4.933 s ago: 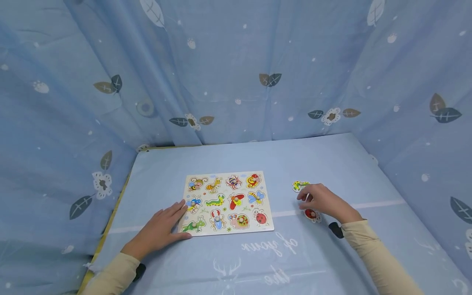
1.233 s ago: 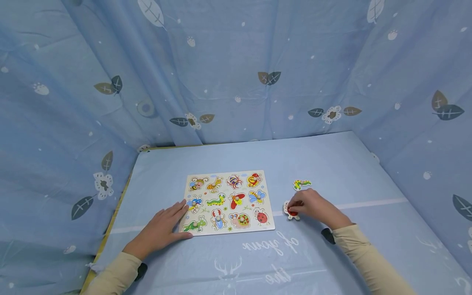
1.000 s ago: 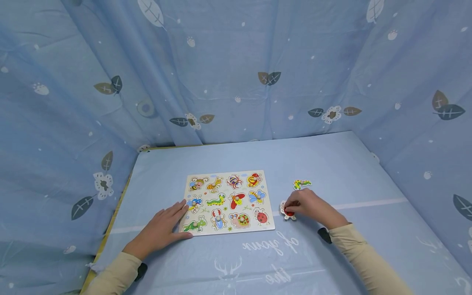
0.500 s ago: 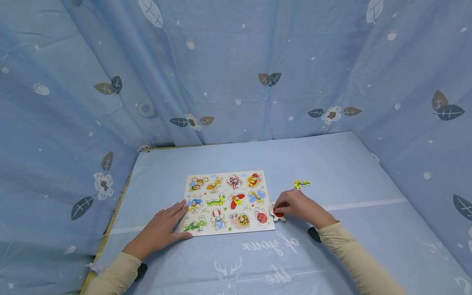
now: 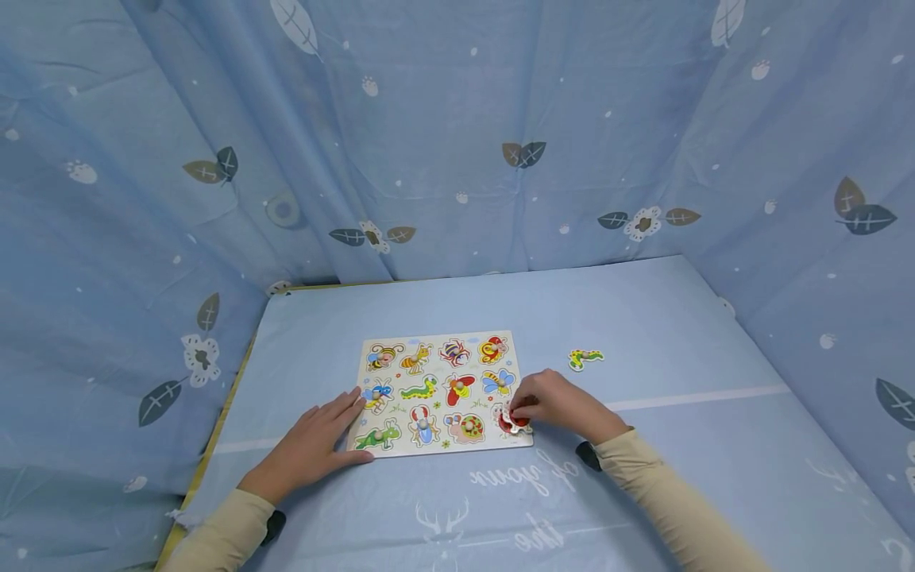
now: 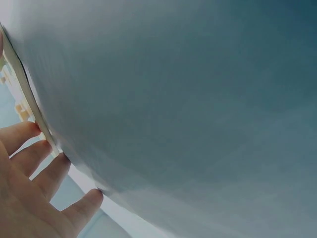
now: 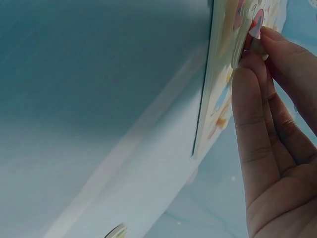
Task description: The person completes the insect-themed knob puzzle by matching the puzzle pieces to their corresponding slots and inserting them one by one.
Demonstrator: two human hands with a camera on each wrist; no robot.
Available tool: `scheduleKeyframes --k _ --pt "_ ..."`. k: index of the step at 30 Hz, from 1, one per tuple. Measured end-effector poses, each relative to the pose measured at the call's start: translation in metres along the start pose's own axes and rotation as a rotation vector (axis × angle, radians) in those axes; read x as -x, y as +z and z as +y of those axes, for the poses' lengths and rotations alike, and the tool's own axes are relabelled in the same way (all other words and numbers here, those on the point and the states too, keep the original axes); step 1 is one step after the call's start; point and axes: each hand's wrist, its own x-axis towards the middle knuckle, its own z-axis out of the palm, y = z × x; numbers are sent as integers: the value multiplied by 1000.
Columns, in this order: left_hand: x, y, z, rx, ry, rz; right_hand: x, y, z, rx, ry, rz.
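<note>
A wooden peg puzzle board (image 5: 443, 452) with cartoon insects lies on the table. My left hand (image 5: 313, 445) rests along its left edge, fingers fairly straight; in the left wrist view the fingertips (image 6: 33, 128) touch the board's rim. With thumb and fingertips my right hand (image 5: 561, 403) pinches the knob of a red ladybug puzzle piece (image 5: 520, 419). That piece overlaps the printed ladybug (image 5: 503, 421) in the lower right corner of the board, partly hidden by my fingers. The right wrist view shows the pinched knob (image 7: 258, 48) and the piece close over the board face.
A green and yellow caterpillar piece (image 5: 586, 359) lies alone on the table, right of the board. Several other insect pieces with knobs sit in the board. A pale blue printed cloth covers the table (image 5: 457, 306), and blue curtains (image 5: 457, 143) hang behind and at both sides.
My right hand took hold of the ladybug piece right of the board and carried it left onto the lower right corner. The left hand has stayed at the board's left edge.
</note>
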Motion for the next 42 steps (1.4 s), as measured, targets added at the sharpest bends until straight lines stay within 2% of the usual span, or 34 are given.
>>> scheduleKeyframes --k 7,13,22,28,37,42 --pt "0 1 -1 0 1 6 -9 7 -4 -1 -27 -18" --pt "-1 1 -1 0 6 7 -15 10 -9 -10 4 -68" --pt "-2 0 0 12 5 -1 -17 13 -12 -14 51 -94" --pt "-2 1 0 6 4 -6 -16 14 -12 -15 75 -88" --pt "-1 0 -1 0 -9 -21 -15 17 -10 -8 36 -63" --pt "-1 0 -1 4 -9 -24 -13 17 -8 -45 39 -62"
